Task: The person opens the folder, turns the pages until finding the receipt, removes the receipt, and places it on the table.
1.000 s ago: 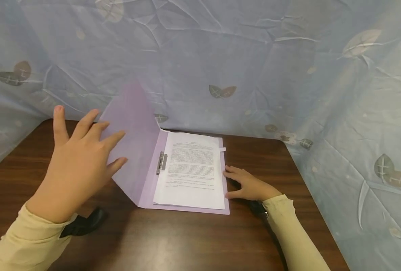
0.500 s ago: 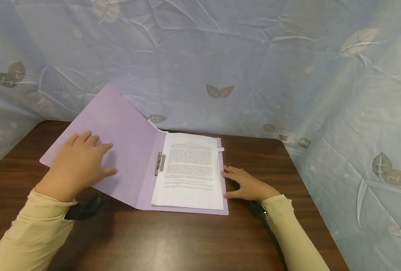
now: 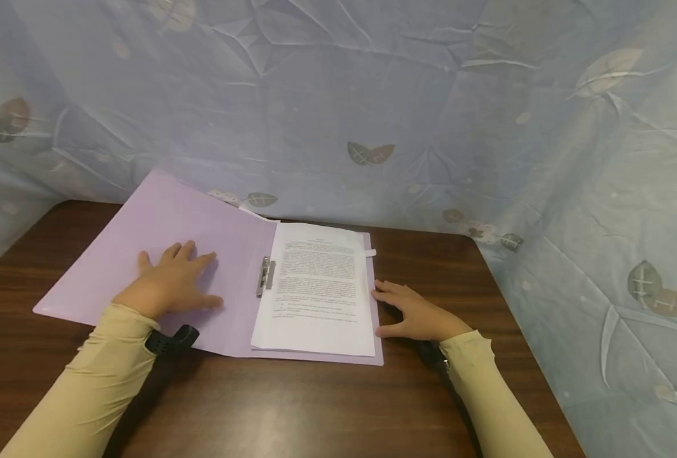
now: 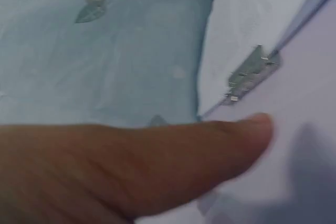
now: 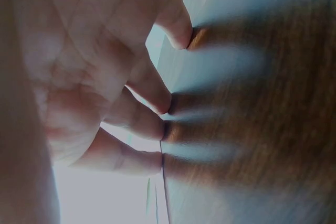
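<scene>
A lilac folder (image 3: 235, 273) lies spread open on the table, its left cover slanting up a little at the far edge. My left hand (image 3: 169, 286) rests on the inside of that cover with fingers spread. In the left wrist view the thumb (image 4: 210, 156) stretches across, close to a metal clip (image 4: 252, 74) at the spine. Printed sheets (image 3: 318, 286) lie in the folder's right half, beside the clip. My right hand (image 3: 418, 313) is at the folder's right edge, fingers spread; in the right wrist view its fingertips (image 5: 152, 129) touch down on the table by the edge.
The dark wooden table (image 3: 292, 407) extends in front of the folder. A pale blue leaf-patterned cloth (image 3: 315, 95) hangs behind and at both sides, near the cover's far corner. A small white tab (image 3: 370, 253) sticks out from the folder's right edge. Both wrists carry black straps (image 3: 172, 340).
The left cover has swung from nearly upright down to the left, almost flat. My left hand has come down onto it and moved right. My right hand stays in place.
</scene>
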The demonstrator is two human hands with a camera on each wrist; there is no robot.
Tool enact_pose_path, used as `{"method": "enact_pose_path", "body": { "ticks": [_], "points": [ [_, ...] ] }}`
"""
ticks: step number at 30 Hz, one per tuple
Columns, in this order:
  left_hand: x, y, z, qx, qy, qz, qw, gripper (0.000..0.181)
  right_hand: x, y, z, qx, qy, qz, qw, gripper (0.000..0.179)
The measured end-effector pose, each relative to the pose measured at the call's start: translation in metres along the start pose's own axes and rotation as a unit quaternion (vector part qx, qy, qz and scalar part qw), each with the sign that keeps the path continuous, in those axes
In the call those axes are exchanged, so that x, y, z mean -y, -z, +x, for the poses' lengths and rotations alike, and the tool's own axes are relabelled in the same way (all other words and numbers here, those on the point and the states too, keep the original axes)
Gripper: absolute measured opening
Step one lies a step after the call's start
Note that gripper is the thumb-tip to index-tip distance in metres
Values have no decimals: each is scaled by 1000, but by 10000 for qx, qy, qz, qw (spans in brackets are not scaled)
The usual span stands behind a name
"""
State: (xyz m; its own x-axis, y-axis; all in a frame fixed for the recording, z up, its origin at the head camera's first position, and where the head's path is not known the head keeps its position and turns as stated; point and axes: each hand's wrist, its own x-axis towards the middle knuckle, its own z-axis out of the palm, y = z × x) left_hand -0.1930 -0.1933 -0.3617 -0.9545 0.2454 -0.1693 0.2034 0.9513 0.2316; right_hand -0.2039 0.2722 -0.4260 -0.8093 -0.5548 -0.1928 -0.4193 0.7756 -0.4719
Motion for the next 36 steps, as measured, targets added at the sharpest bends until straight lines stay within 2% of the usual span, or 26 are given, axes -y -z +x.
{"method": "enact_pose_path", "body": {
  "ticks": [4, 14, 21, 24, 30, 36],
  "points": [
    [4, -8, 6, 113, 23, -290, 9995, 99, 2, 0, -1, 0, -71, 9, 10000, 92],
    [10, -25, 17, 323, 113, -580, 9977, 105, 0, 0, -3, 41, -64, -109, 9999, 91],
    [11, -34, 23, 606, 41, -436, 9972, 107, 0, 0, -6, -1, -13, 33, 10000, 89],
    [11, -36, 24, 615, -61, -394, 9973, 107, 2, 0, -7, -81, 9, 217, 9997, 90],
    [9, -38, 26, 635, -129, -362, 9972, 107, 8, -2, -4, -116, 339, 227, 9991, 94],
    [3, -37, 26, 706, -167, -360, 9967, 110, 11, -2, -4, -52, 169, 378, 9991, 95]
  ]
}}
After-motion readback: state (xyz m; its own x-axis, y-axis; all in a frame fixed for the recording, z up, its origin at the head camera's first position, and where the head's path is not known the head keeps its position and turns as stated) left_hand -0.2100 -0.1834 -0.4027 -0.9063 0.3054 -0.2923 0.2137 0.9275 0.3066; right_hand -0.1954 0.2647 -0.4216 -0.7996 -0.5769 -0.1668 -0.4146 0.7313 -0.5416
